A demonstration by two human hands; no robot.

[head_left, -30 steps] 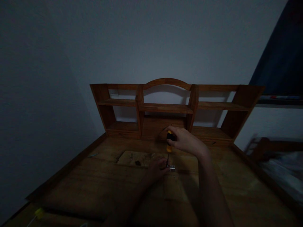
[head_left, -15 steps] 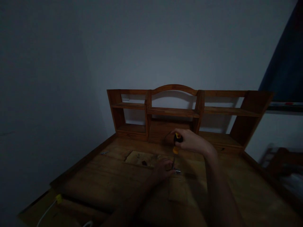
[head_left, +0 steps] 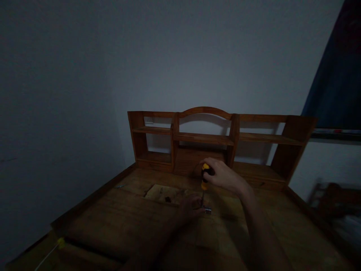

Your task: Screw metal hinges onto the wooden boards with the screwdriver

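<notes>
The right hand [head_left: 220,175], just right of the frame's centre and below it, is closed around the yellow-and-black handle of a screwdriver [head_left: 204,182], which stands nearly upright with its shaft pointing down. Below it, the left hand [head_left: 191,209] has its fingers drawn in narrow around the shaft's lower end, beside a small shiny metal fitting [head_left: 208,210]; whether they grip it, I cannot tell. The fitting lies on the wooden desk [head_left: 118,218], lower centre. The driving looks under way, not finished: the tool is at the fitting, but its tip and any screw are hidden, so what is left is unclear. Left of the hands is a pale, damaged patch [head_left: 158,192]; behind stands a wooden shelf unit [head_left: 203,139].
</notes>
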